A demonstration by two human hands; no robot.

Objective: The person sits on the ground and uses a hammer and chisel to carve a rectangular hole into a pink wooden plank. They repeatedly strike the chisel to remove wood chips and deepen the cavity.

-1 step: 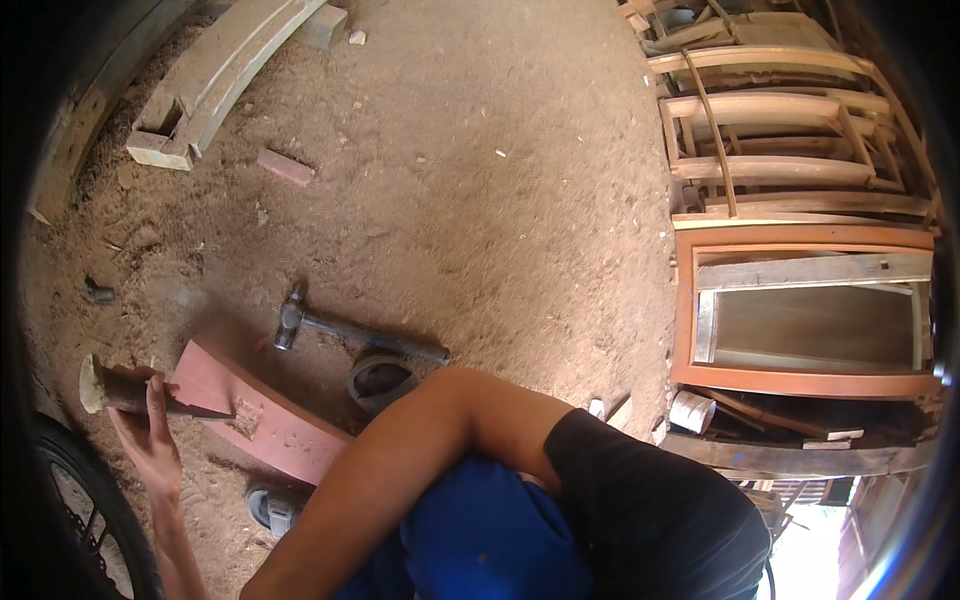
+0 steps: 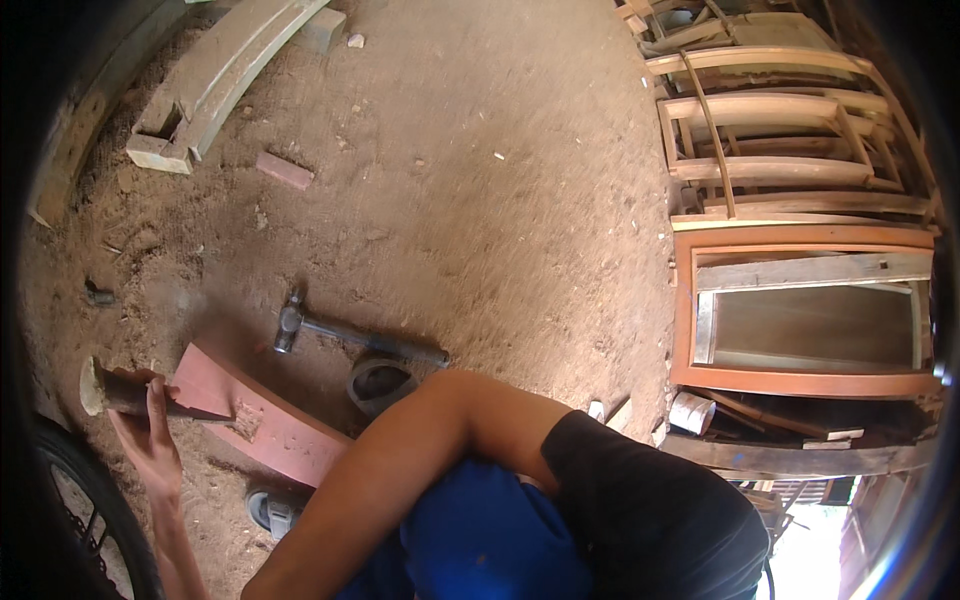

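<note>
At the lower left my left hand (image 2: pixel 150 435) is closed round a chisel-like tool (image 2: pixel 200 411) with a thick dark body and a pale, battered butt. Its narrow end lies at a rough recess in a curved, reddish timber (image 2: pixel 290 433). My right arm (image 2: pixel 400 430), in a black sleeve, is bent over the timber's near end. Its hand is out of view past the lower edge. Beyond the timber a hammer (image 2: pixel 360 338) rests on the dirt floor, its metal head to the left. Blue cloth (image 2: pixel 490 535) fills the lower middle.
A motorcycle-like wheel (image 2: pixel 95 510) stands at the lower left. One grey sandal (image 2: pixel 275 512) shows beside the timber. A reddish wood offcut (image 2: pixel 285 170) and a weathered curved beam (image 2: pixel 225 85) lie farther off. Wooden frames (image 2: pixel 800 380) and a white bucket (image 2: pixel 690 412) line the right side.
</note>
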